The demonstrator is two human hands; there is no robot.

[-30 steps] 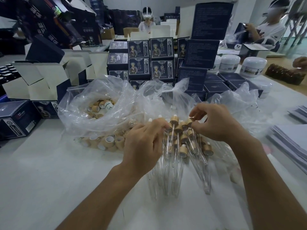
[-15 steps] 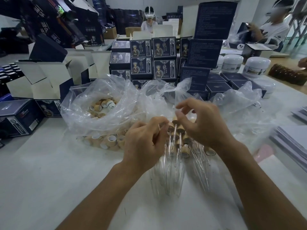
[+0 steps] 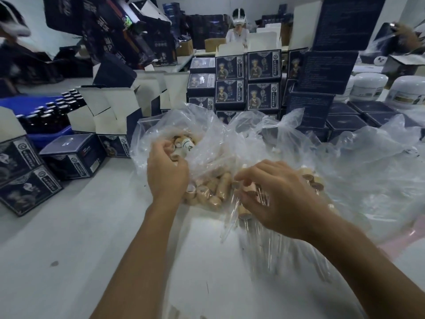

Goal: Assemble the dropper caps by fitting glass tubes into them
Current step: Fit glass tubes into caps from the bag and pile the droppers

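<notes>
Left hand [image 3: 166, 174] reaches into the mouth of a clear bag [image 3: 207, 134] of tan caps [image 3: 213, 189], fingers curled down among the caps at the bag's opening. Whether the fingers pinch a cap cannot be told; their tips are hidden by the palm and the plastic. Right hand [image 3: 279, 200] hovers palm-down over a pile of droppers [image 3: 253, 203], fingers spread and loosely bent, tips near the tan tops. Its grip cannot be told either, since the hand covers what lies beneath.

Caps lie jumbled inside the bag, on their sides and pointing every way, between the two hands and behind the left one. A white-labelled cap [image 3: 187, 143] sits higher in the bag, just past the left fingers.

Droppers lie flat on the white table [image 3: 69, 249], long axes running roughly toward the viewer, tan tops at the far end and glass tips at the near end. One glass tube [image 3: 228, 224] slants out to the left of the pile. The tubes nearer the viewer are clear and hard to make out against the table, and the right forearm crosses over them.

More crumpled plastic [image 3: 368, 169] spreads to the right. Dark boxes [image 3: 248, 81] are stacked behind, with white jars [image 3: 370, 86] at far right and dark bottles [image 3: 53, 111] at left. Motion blur softens everything.
</notes>
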